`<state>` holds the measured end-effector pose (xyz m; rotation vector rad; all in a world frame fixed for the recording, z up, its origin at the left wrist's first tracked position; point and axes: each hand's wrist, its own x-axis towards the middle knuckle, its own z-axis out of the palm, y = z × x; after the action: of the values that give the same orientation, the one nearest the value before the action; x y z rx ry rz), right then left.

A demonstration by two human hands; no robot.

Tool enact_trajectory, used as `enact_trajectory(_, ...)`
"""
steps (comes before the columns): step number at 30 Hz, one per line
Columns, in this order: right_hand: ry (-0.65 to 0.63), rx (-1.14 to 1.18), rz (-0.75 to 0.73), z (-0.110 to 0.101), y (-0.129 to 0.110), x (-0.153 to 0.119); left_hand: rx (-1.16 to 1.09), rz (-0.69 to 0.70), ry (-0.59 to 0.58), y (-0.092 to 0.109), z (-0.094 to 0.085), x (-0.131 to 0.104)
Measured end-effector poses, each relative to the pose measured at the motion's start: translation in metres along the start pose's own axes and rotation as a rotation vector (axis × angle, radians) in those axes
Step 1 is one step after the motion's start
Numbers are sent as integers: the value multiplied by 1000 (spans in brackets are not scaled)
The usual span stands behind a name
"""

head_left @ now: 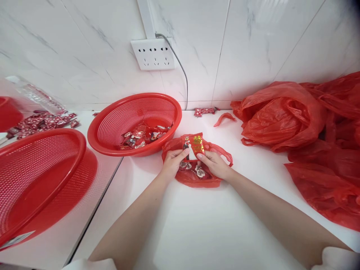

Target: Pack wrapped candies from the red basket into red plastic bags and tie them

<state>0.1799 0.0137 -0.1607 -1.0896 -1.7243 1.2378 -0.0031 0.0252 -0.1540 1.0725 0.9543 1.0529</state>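
Between my two hands is a small red packet [193, 146] with gold lettering and a printed figure in white. My left hand [174, 161] pinches its left side, and my right hand [215, 162] pinches its lower right corner. Right under the packet lies an open red plastic bag [202, 182] on the white table. Several wrapped pieces with white labels [200, 171] show inside the bag. Behind and to the left stands a red mesh basket [95, 137] with small wrapped sweets [137, 139] in its bottom.
At the left stands another red basket [77, 159], with a heap of small red packets [47, 122] behind it. Crumpled red plastic bags [284, 116] fill the right side. A few red packets [204, 111] lie by the wall below a socket panel [153, 54] and its grey cable [182, 67].
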Motion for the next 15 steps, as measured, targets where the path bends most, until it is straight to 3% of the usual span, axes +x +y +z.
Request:
enact_trajectory(7, -27, -40, -34, 0, 1, 0, -119, -13, -39, 0, 0, 3)
enact_trajectory(15, -64, -51, -94, 1, -2, -2, -2, 39, -129, 1, -2, 3)
